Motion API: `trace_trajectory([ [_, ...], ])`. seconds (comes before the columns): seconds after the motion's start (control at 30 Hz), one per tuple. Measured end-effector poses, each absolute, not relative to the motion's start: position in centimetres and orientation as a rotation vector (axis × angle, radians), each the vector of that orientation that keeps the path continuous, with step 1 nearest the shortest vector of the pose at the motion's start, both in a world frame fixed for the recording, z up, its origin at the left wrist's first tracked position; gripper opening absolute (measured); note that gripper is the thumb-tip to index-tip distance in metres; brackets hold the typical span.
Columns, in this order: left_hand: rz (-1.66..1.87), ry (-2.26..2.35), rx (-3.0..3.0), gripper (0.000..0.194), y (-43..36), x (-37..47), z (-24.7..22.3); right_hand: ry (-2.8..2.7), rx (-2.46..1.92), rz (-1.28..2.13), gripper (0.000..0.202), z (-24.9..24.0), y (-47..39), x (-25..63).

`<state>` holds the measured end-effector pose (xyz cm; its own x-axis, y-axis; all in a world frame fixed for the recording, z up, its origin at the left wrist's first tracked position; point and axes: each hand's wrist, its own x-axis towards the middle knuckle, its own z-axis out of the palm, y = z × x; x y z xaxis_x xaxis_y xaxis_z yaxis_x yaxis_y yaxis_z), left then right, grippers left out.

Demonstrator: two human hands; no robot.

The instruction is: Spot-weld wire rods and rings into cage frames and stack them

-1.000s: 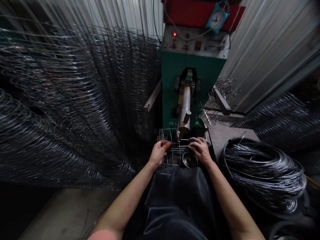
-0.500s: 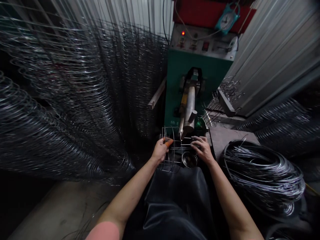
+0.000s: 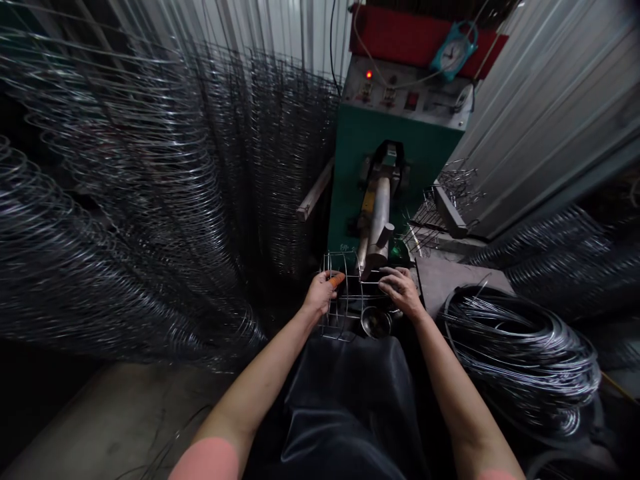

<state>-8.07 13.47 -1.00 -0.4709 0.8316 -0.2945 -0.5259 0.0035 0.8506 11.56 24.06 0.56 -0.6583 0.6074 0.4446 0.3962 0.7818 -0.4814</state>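
While the left hand [image 3: 320,291] pinches a small openwork wire frame [image 3: 347,296] between thumb and fingers, an orange covering [image 3: 337,280] shows on one of its digits. The frame sits in front of the person, beneath the tip of the slanting metal electrode arm [image 3: 381,200] of a green spot-welding machine [image 3: 350,160], its straight wires running toward the right hand [image 3: 403,290]. That hand has its fingers bent and slightly spread at the right end of these wires; whether it grips them, I cannot tell. Just below the wires, between the hands, is a round metal cup [image 3: 363,325], its contents too dark to make out.

A black apron [image 3: 350,387] covers the person's lap. To the right lies a thick coil of steel wire [image 3: 540,373], near a flat grey board [image 3: 450,272]. Tall stacks of wire rings [image 3: 185,167] fill the left side. A red indicator light [image 3: 369,75] glows on the machine's panel, and a blue-framed clock [image 3: 454,52] hangs above it.
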Motion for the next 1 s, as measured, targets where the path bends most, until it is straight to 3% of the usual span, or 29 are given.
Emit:
trace_trajectory([
  [0.53,1.598,1.225,0.364,0.038,14.1,-8.6,-0.6,-2.386,-0.748,0.457,0.021,0.2,24.5,11.6],
  [0.8,1.579,1.112,0.443,0.041,6.3,-8.4,-1.1,-2.394,-0.683,0.613,0.018,2.7,16.5,14.6],
  [1.0,1.592,0.898,0.247,0.019,-0.8,-11.4,-1.6,-1.892,-1.081,0.906,0.057,-1.6,14.3,23.4],
])
